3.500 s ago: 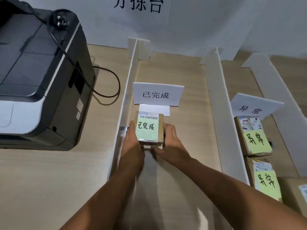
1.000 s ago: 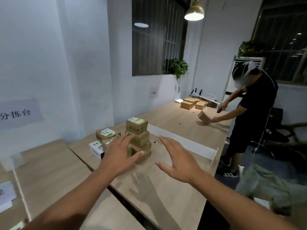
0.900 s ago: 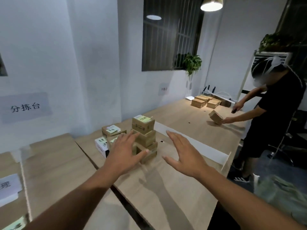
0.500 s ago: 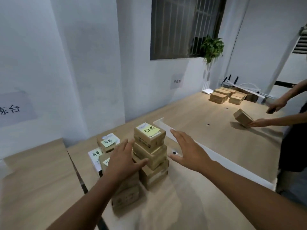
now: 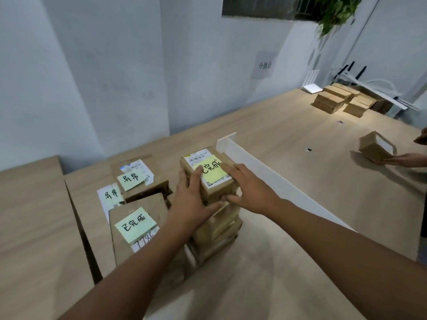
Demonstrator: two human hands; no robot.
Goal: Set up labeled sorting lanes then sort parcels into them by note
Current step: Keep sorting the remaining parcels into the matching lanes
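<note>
Atop parcel stack point(image 5: 217, 229) on surface point(image 5: 288, 273), top parcel point(image 5: 215, 192) with yellow note point(image 5: 211, 170) is clamped by fingers point(image 5: 227, 168) of left hand point(image 5: 191, 202) and right hand point(image 5: 247, 188).

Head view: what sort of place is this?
Probably a parcel sorting station: cardboard parcels with handwritten sticky notes stacked on a long wooden table, a wall sign reading 分拣台, and a white lane divider.

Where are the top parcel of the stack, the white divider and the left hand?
top parcel point(image 5: 211, 172): head view, yellow note on its top face.
white divider point(image 5: 265, 169): head view, its side face.
left hand point(image 5: 191, 204): head view, back of the hand.
</note>
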